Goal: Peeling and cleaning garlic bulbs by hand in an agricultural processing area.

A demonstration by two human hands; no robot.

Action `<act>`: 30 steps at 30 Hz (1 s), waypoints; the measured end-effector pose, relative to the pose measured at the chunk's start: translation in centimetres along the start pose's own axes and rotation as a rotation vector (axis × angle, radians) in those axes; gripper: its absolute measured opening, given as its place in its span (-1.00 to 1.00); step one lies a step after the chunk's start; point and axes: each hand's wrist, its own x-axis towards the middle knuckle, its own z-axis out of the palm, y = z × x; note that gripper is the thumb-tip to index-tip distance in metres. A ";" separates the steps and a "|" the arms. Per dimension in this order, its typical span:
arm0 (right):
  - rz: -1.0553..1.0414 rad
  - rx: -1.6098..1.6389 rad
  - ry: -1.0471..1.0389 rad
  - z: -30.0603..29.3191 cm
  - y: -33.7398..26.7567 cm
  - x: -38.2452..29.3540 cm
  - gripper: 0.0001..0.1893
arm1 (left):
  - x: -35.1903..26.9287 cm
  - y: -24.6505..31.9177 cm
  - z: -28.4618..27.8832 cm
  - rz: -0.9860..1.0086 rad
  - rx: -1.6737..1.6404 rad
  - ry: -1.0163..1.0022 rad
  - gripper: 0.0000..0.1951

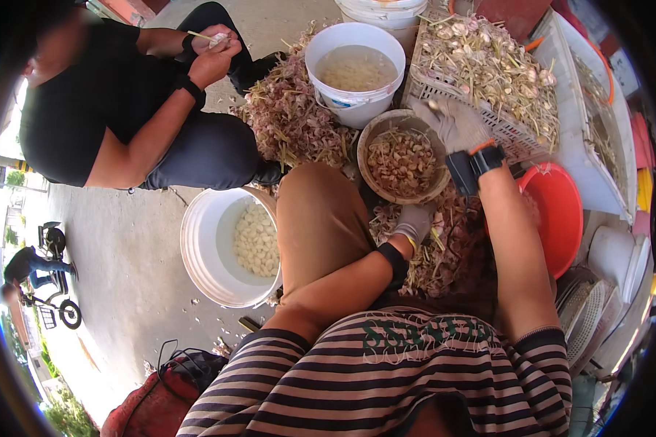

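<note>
A round, worn bowl is before me, with unpeeled garlic cloves and bits of skin inside. My left hand, in a light work glove, grips the bowl's near edge; its fingertips are hidden beneath it. Over the bowl's right rim is my gloved right hand, close to the corner of a plastic crate. A small pale piece shows at its fingers, and I cannot tell whether they hold it. Under and around my left hand lies a heap of garlic skins and stalks.
White buckets hold peeled cloves in water: one left of my knee, one beyond the bowl. Garlic bulbs fill the crate. A red basin stands at right. A co-worker squats at left with garlic in hand; a person with a bicycle is farther off.
</note>
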 end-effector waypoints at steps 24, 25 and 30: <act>-0.504 -1.323 0.100 -8.8 7.7 -18.2 -0.71 | 1.4 0.1 2.5 -0.195 -0.942 0.109 -0.65; -0.534 -1.460 0.095 -8.5 7.5 -18.5 -0.71 | 1.1 0.8 1.7 -0.250 -1.075 0.109 -0.66; -0.392 -1.669 0.124 -7.1 8.0 -19.4 -0.77 | -1.3 3.2 -1.9 -0.328 -0.902 0.195 -0.62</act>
